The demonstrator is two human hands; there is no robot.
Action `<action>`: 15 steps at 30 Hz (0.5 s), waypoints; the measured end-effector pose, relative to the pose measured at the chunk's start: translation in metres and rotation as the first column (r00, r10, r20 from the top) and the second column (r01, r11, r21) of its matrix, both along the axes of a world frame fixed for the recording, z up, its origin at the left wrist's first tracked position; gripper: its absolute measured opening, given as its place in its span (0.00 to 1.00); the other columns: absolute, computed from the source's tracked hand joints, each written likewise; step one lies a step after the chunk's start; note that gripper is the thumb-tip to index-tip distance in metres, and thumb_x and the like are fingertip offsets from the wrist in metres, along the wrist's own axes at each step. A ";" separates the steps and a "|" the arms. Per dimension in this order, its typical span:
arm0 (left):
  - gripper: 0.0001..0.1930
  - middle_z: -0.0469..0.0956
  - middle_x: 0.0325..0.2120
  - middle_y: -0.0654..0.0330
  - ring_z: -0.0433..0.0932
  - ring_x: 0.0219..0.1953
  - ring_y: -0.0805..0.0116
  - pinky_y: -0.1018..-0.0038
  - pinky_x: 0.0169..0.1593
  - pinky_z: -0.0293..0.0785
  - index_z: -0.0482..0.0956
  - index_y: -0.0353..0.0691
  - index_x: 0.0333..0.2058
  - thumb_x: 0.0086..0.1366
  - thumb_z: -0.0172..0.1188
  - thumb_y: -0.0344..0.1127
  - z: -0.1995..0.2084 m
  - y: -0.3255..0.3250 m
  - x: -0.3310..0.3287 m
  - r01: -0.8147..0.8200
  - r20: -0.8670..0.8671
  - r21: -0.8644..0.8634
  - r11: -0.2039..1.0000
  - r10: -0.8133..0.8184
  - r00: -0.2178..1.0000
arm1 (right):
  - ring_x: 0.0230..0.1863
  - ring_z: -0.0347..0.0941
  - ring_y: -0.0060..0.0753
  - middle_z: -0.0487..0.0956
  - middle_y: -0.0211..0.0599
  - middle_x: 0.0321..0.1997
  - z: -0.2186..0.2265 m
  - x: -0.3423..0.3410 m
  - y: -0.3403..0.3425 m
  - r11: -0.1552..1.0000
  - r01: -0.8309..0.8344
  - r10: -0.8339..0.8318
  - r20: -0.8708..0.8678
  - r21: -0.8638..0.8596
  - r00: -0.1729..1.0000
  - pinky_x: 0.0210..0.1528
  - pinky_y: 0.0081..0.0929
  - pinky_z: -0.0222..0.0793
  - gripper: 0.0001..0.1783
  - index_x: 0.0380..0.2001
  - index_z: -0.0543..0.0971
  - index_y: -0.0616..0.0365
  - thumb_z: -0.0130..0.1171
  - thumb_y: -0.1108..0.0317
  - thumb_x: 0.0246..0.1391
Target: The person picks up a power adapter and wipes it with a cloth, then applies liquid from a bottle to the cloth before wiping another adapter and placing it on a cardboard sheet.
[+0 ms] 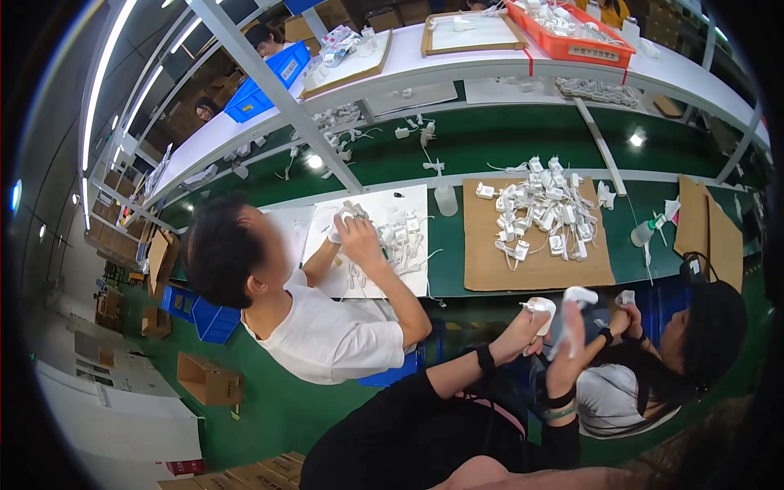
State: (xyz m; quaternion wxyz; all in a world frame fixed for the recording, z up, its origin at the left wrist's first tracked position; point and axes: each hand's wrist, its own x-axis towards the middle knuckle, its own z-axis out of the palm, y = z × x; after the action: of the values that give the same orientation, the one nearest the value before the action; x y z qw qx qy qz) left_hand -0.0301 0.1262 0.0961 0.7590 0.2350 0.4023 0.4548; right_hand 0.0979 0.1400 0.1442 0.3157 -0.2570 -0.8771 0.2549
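Note:
In front of the table edge, my left hand (513, 340) is closed around a white power adapter (541, 314). Close beside it on the right, my right hand (564, 366) is raised and slightly blurred by motion. A white plastic piece (581, 296) shows at its fingertips; the exact kind cannot be made out. Both wrists wear dark bands. Beyond my hands, a pile of white adapters with cables (549, 208) lies on a brown cardboard sheet (490, 273).
A co-worker in white (327, 339) handles adapters at the left over a white board (416, 282). Another person in a dark cap (714, 327) sits close at my right. Bottles (445, 198) stand on the green table. A red tray (572, 45) sits on the upper shelf.

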 end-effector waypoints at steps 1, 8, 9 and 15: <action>0.27 0.66 0.50 0.59 0.70 0.47 0.73 0.77 0.48 0.68 0.51 0.37 0.61 0.69 0.42 0.45 -0.007 0.001 0.003 -0.002 -0.002 0.000 1.000 0.002 1.000 | 0.66 0.51 0.50 0.60 0.48 0.63 0.000 -0.001 0.002 1.000 -0.014 0.014 0.016 0.023 1.000 0.65 0.41 0.42 0.26 0.57 0.63 0.63 0.37 0.58 0.61; 0.18 0.71 0.23 0.64 0.68 0.16 0.81 0.85 0.17 0.64 0.63 0.38 0.49 0.70 0.36 0.45 0.007 -0.002 0.045 -0.464 -0.026 0.103 0.880 0.469 0.883 | 0.65 0.52 0.51 0.61 0.46 0.63 0.004 -0.002 0.027 0.974 0.162 -0.171 -0.047 -0.160 0.984 0.65 0.41 0.44 0.24 0.56 0.65 0.62 0.37 0.62 0.60; 0.18 0.71 0.23 0.64 0.68 0.16 0.81 0.85 0.17 0.64 0.63 0.38 0.49 0.70 0.36 0.45 0.010 -0.005 0.041 -0.450 -0.019 0.093 0.888 0.454 0.891 | 0.65 0.52 0.50 0.62 0.46 0.62 0.002 -0.005 0.019 0.979 0.127 -0.137 -0.053 -0.160 0.989 0.65 0.41 0.44 0.24 0.56 0.65 0.63 0.37 0.62 0.60; 0.18 0.67 0.16 0.68 0.66 0.14 0.80 0.85 0.17 0.62 0.65 0.42 0.42 0.68 0.40 0.51 -0.010 -0.009 0.010 -0.189 -0.088 0.029 0.981 0.191 0.978 | 0.60 0.61 0.42 0.68 0.46 0.57 -0.025 -0.017 0.032 0.840 0.012 -0.195 -0.282 -0.542 0.939 0.60 0.38 0.55 0.22 0.55 0.66 0.61 0.38 0.62 0.62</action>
State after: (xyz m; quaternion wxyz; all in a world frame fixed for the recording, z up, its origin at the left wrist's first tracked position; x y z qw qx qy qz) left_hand -0.0205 0.1173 0.0857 0.6906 0.2233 0.4522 0.5183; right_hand 0.0811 0.1722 0.1189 0.3862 -0.3363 -0.6916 0.5093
